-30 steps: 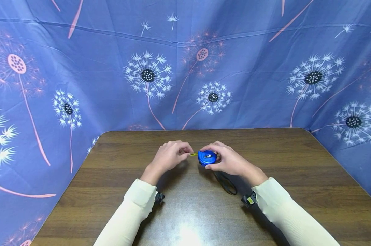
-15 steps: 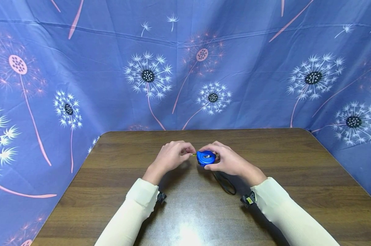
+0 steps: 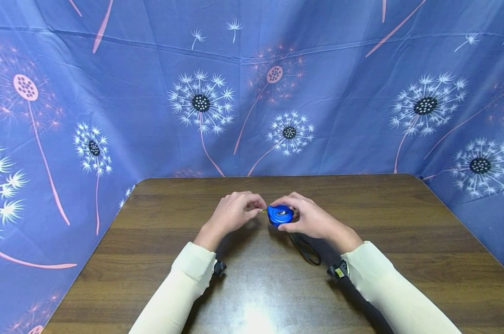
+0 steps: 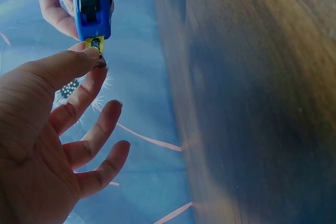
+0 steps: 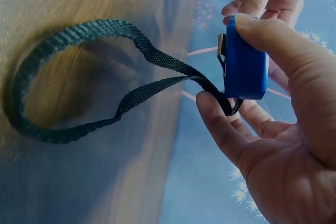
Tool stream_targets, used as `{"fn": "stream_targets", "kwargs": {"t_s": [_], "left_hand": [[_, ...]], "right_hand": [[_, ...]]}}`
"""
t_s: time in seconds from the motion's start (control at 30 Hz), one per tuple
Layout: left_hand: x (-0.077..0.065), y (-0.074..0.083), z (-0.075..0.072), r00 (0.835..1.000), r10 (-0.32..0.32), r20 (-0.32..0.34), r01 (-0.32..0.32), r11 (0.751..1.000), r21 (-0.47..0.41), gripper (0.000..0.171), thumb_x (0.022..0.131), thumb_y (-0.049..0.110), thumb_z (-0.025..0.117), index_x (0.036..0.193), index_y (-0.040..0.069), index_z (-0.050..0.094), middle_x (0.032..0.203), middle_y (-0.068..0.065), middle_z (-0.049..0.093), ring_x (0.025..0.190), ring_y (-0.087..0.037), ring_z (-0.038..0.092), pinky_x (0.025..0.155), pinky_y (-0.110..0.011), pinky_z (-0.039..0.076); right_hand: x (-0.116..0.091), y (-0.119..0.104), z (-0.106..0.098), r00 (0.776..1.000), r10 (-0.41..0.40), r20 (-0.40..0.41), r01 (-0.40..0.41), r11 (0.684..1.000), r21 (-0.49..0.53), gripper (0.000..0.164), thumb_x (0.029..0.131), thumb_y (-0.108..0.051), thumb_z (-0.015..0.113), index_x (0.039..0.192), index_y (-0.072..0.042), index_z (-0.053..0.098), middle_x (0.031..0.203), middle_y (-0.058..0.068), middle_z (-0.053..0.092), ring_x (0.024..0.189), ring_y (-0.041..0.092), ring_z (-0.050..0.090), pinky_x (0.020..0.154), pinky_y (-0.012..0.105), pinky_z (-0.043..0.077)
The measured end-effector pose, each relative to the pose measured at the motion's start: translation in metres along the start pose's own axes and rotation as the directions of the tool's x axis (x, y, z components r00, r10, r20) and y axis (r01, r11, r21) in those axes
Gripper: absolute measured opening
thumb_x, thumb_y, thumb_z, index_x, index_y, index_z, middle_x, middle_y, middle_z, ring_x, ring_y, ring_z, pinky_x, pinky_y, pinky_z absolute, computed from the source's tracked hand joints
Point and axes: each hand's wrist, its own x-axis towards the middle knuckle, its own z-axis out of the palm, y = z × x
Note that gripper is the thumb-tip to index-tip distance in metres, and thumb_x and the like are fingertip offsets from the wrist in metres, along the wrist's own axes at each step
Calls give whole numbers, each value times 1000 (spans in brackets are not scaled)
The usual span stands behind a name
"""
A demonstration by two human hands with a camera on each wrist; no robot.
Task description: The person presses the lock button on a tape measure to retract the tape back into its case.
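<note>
A blue tape measure (image 3: 280, 214) is gripped by my right hand (image 3: 312, 218) above the middle of the table. In the right wrist view, thumb and fingers hold the blue case (image 5: 245, 66) between them. From the case hangs a black woven wrist strap (image 5: 84, 30) in a loop. My left hand (image 3: 232, 213) pinches the end of the yellow blade (image 4: 94, 43) between thumb and index finger, and its other fingers are spread apart. Only a short piece of blade shows between the case and those fingertips. A black slide button (image 4: 90, 6) sits on the case's edge.
Under both hands is a brown wood-grain table (image 3: 160, 260) with rounded far corners. Blue cloth (image 3: 339, 93) printed with dandelions hangs behind and beside it. A small black device (image 3: 338, 271) is worn at the right wrist.
The visible blade has grown shorter over the last second. My left hand has shifted slightly right and the tape measure slightly left, narrowing the gap; both have barely moved in the last half second.
</note>
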Motion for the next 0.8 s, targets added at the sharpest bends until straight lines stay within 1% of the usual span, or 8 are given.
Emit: {"fn": "stream_targets", "kwargs": {"t_s": [0.17, 0.43, 0.8], "left_hand": [[0, 1, 0, 1000, 0, 2, 0, 1000, 6, 7, 96, 26, 76, 101, 30, 76, 95, 17, 71, 87, -10, 70, 73, -35, 52], [0, 2, 0, 1000, 7, -4, -7, 1000, 13, 8, 96, 25, 76, 101, 31, 75, 96, 16, 71, 87, -8, 69, 73, -35, 53], [0, 3, 0, 1000, 3, -7, -3, 1000, 6, 6, 96, 26, 76, 101, 29, 75, 97, 15, 71, 88, -8, 69, 74, -34, 53]], "right_hand": [[-1, 0, -1, 1000, 2, 6, -2, 1000, -3, 56, 83, -14, 88, 134, -16, 66, 118, 8, 59, 100, 21, 61, 80, 37, 58], [-2, -1, -2, 1000, 7, 6, -7, 1000, -1, 56, 84, -15, 88, 135, -16, 65, 120, 8, 59, 102, 22, 62, 80, 33, 57], [-3, -1, -1, 1000, -12, -9, 12, 1000, 13, 56, 84, -13, 87, 136, -14, 66, 121, 9, 60, 103, 22, 63, 80, 32, 58]]}}
